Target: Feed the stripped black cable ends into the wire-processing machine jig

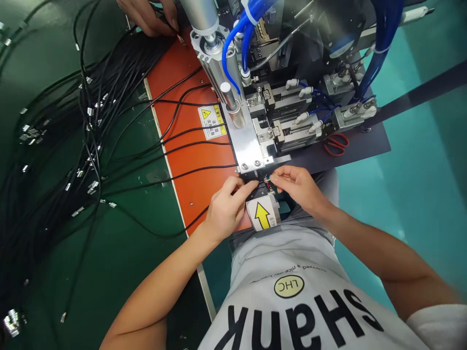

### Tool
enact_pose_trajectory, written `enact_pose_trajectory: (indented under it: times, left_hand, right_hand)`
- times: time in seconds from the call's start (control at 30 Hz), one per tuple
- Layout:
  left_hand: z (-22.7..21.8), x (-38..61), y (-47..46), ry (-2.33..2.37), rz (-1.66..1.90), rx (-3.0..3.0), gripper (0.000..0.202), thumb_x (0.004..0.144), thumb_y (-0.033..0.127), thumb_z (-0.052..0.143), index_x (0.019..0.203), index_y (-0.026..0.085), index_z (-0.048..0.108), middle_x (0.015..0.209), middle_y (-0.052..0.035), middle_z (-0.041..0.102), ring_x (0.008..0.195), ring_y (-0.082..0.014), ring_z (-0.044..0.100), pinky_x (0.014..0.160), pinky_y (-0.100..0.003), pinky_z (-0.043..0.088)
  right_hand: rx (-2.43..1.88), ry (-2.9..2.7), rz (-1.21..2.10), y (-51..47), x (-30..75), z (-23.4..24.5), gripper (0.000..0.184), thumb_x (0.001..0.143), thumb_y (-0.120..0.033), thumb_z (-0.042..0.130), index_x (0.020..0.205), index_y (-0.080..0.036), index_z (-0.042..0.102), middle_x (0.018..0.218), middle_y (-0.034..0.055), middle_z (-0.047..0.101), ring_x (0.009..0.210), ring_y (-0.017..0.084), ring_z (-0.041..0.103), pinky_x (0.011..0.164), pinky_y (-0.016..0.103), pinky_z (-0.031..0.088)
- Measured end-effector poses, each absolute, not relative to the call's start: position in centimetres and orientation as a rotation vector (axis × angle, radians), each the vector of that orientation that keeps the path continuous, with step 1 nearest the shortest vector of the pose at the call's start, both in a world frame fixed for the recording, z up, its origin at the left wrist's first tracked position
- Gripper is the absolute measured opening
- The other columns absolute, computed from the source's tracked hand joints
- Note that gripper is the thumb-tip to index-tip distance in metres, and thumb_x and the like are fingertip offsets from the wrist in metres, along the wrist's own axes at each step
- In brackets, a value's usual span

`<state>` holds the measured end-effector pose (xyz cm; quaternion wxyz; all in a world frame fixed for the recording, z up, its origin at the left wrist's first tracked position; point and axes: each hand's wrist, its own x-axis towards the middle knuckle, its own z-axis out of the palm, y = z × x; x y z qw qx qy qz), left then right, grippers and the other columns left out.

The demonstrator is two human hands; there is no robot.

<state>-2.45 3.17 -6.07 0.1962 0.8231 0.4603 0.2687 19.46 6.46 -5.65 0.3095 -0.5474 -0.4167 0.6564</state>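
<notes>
At the front end of the machine (251,146), my left hand (226,204) is closed on a black cable (175,236), which runs in from the left and disappears under my palm. The index finger reaches to a small dark fixture (258,190). Opposite it, my right hand (297,187) pinches the thin coloured wires (267,181) at the cable's end; the fingertips hide part of them. Just below the fixture sits a white label with a yellow arrow (262,215). Several other black cables (200,168) lead into the machine's left side.
A large heap of black cables (91,126) with metal connectors covers the green mat (146,272). Red-handled scissors (336,145) lie on the machine's dark base. Another person's hand (149,17) holds a cable at the top. Blue air hoses (233,48) hang over the machine.
</notes>
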Motion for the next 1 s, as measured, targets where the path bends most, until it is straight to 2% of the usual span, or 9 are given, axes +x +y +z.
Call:
enact_pose_trajectory:
  times: [0.1, 0.47, 0.73, 1.0]
  left_hand:
    - [-6.0, -2.7, 3.2, 1.304, 0.697, 2.396, 0.040, 0.096, 0.011, 0.040, 0.128, 0.023, 0.061, 0.091, -0.0067, 0.051, 0.082, -0.0152, 0.056, 0.065, -0.025, 0.051]
    - [-5.9, -2.2, 3.6, 1.329, 0.671, 2.459, 0.036, 0.096, 0.013, 0.042, 0.125, 0.021, 0.062, 0.087, -0.0057, 0.050, 0.079, -0.0155, 0.055, 0.060, -0.023, 0.046]
    - [-5.9, -2.0, 3.4, 1.349, 0.656, 2.440, 0.036, 0.097, 0.015, 0.042, 0.126, 0.020, 0.064, 0.087, -0.0069, 0.053, 0.078, -0.0163, 0.055, 0.059, -0.023, 0.043]
    - [-6.0, -2.0, 3.4, 1.336, 0.619, 2.516, 0.035, 0.098, 0.015, 0.041, 0.125, 0.018, 0.064, 0.087, -0.0079, 0.055, 0.081, -0.0172, 0.058, 0.062, -0.024, 0.046]
  right_hand:
    - [-1.461, -1.079, 1.767, 6.6, 19.3, -5.7, 0.024, 0.080, -0.040, 0.074, 0.079, -0.018, 0.066, 0.065, -0.0020, 0.059, 0.060, 0.012, 0.053, 0.060, 0.027, 0.044]
    - [-1.463, -1.038, 1.768, 6.5, 19.4, -6.3, 0.020, 0.079, -0.035, 0.075, 0.081, -0.017, 0.066, 0.069, -0.0012, 0.062, 0.062, 0.012, 0.055, 0.063, 0.027, 0.048]
    - [-1.442, -1.041, 1.756, 6.5, 19.4, -6.6, 0.021, 0.080, -0.037, 0.075, 0.081, -0.018, 0.066, 0.070, -0.0007, 0.063, 0.063, 0.013, 0.056, 0.062, 0.028, 0.048]
    - [-1.433, -1.075, 1.723, 6.4, 19.4, -6.9, 0.020, 0.082, -0.035, 0.073, 0.081, -0.017, 0.065, 0.070, -0.0010, 0.062, 0.062, 0.012, 0.057, 0.062, 0.028, 0.047]
